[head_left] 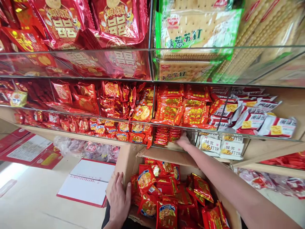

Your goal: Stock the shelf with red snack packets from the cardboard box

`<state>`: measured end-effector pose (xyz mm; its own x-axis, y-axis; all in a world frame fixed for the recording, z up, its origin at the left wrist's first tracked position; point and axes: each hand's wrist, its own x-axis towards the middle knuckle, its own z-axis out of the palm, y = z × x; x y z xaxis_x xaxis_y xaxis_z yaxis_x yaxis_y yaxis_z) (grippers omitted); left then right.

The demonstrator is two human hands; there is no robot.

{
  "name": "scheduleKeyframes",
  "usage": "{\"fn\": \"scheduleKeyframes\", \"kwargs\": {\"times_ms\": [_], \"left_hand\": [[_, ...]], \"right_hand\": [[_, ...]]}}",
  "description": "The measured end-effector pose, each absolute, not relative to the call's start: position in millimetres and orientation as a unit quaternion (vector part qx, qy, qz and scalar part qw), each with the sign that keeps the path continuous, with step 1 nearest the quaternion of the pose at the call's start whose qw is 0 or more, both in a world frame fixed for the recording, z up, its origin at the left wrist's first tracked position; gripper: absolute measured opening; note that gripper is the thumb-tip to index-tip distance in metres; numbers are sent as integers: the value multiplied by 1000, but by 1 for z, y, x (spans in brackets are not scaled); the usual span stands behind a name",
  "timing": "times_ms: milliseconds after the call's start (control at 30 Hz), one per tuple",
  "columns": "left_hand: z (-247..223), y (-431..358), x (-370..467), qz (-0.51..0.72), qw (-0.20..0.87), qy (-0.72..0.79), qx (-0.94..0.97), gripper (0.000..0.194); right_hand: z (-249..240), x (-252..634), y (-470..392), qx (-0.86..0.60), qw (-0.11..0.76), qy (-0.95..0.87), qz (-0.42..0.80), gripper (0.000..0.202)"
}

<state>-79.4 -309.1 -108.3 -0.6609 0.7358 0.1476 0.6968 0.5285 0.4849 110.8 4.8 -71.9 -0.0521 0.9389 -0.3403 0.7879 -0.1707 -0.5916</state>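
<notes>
My left hand [118,198] lies on the left edge of an open cardboard box [166,155], its fingers stretched out and the thumb apart. Inside the box are many loose red snack packets [167,213], some with a blue label. My right arm crosses above the box, and my right hand [183,141] reaches into a low shelf compartment. It is beside a stack of small red packets [162,136] there. The fingertips are mostly hidden, so I cannot make out whether they hold a packet.
Glass-fronted shelves hold large red biscuit packs [116,22], green-edged cracker packs [197,31] and white packets [221,144]. A glass strip [214,132] runs just above my right hand. A flattened red-and-white carton [83,181] lies on the floor at left, near bagged goods [88,149].
</notes>
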Motion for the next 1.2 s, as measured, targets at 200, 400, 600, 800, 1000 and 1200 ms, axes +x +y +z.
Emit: {"fn": "scheduleKeyframes", "kwargs": {"times_ms": [200,400,600,800,1000,1200], "left_hand": [[-109,-308,-82,260,35,872,412,55],[-107,-307,-82,255,26,870,420,54],[-107,-304,-82,256,25,869,423,55],[-107,-302,-84,273,27,859,431,56],[-106,-302,-83,268,33,862,430,56],[-105,-303,-83,255,26,863,436,57]], "right_hand": [[-27,113,-6,-643,133,-666,354,56],[3,156,-127,-444,375,-767,273,40],[-73,184,-241,-481,289,-724,402,53],[-95,186,-256,-488,275,-694,452,70],[-95,181,-256,-485,256,-693,469,75],[-36,187,-249,-472,355,-681,433,70]]}}
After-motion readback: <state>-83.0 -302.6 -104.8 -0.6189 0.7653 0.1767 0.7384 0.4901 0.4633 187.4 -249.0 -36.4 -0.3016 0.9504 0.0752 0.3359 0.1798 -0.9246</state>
